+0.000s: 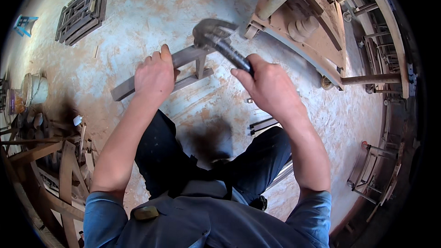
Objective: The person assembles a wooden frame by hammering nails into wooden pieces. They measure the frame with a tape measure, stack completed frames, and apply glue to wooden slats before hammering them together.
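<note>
My right hand [272, 85] is closed round the dark handle of a claw hammer [233, 55]. The hammer's metal head is over the far right end of a dark wooden frame [186, 57], blurred a little; whether it touches the wood I cannot tell. My left hand [154, 76] is wrapped round the frame's upper bar, near its left part. A short crosspiece joins this bar to a second, parallel bar below. The fingers' undersides are hidden behind the left hand.
Stacked dark wooden frames [82, 14] lie far left. A wooden bench [303, 50] with wood pieces stands at the upper right. Scrap boards [66, 170] pile up at the lower left, beyond them a white bucket [36, 88]. Slats [262, 125] lie by my right knee.
</note>
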Demonstrator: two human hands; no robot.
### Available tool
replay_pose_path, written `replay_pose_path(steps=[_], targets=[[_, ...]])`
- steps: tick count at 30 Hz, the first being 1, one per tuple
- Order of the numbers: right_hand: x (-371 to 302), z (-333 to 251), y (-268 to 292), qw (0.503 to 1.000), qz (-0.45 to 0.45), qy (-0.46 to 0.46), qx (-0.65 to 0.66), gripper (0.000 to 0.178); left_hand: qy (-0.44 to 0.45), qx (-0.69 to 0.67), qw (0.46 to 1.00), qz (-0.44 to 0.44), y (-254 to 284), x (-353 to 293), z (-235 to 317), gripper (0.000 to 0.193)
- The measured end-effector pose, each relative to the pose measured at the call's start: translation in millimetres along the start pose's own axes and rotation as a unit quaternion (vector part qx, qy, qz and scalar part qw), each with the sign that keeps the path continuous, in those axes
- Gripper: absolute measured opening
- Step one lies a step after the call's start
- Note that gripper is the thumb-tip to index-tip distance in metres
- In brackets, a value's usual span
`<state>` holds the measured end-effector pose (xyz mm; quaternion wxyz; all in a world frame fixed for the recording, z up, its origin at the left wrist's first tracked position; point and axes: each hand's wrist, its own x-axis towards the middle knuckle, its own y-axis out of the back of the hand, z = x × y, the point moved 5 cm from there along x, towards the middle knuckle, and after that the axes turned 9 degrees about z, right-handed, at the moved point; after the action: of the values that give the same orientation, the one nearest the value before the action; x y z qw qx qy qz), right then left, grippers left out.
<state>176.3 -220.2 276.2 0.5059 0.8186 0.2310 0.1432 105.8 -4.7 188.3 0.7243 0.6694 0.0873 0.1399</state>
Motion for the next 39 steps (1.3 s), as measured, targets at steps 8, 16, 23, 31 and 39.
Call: replay_pose_path(steps=[8, 16, 23, 31, 39], targets=[[6, 12, -14, 0.999, -0.007, -0.043, 0.002, 0.038, -0.005, 0.001, 1.000, 0.005, 2, 3, -1, 0.071], [-1, 1, -4, 1.000, -0.010, -0.014, 0.003, 0.038, 0.019, -0.006, 1.000, -0.017, 7, -5, -1, 0.074], [0, 4, -20, 0.999, -0.016, -0.030, -0.027, 0.037, -0.063, -0.159, 0.985, 0.002, 30, -20, -38, 0.090], [-12, -60, -41, 0.994, -0.048, 0.097, 0.029, 0.034, 0.051, -0.088, 0.992, -0.078, 29, -51, -110, 0.092], [3, -104, -63, 0.980, -0.075, 0.186, -0.009, 0.033, 0.025, -0.085, 0.996, -0.031, 20, -47, -113, 0.091]])
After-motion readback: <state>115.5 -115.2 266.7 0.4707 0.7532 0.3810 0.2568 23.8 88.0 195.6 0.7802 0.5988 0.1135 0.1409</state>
